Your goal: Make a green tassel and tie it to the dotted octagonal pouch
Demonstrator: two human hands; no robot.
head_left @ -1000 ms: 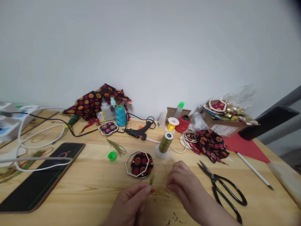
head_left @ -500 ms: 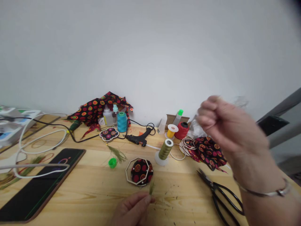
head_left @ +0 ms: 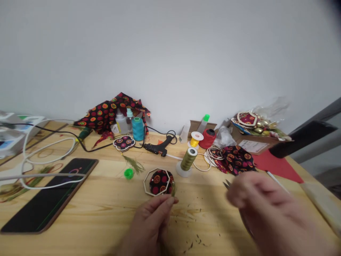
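My left hand (head_left: 151,222) is low in the middle, thumb and fingers pinched on a small tuft of olive-green thread (head_left: 173,189) that sticks up from them. Just beyond it lies an octagonal frame with black, red-dotted fabric (head_left: 159,182). My right hand (head_left: 262,204) is blurred by motion at the lower right, over the black scissors (head_left: 227,184), whose tips alone show. Its fingers are too smeared to read. An olive thread spool (head_left: 188,159) stands behind the frame.
A wooden table (head_left: 106,209) carries a tablet (head_left: 50,199) and white cables (head_left: 45,156) at left, a glue gun (head_left: 157,149), teal, yellow and red spools, bottles, patterned fabric scraps (head_left: 234,160), a green cap (head_left: 129,173), a cardboard box (head_left: 253,140) and red paper at right.
My right hand rose high to the right, then came down low over the scissors. My left hand kept its pinch on the green tuft and barely moved.
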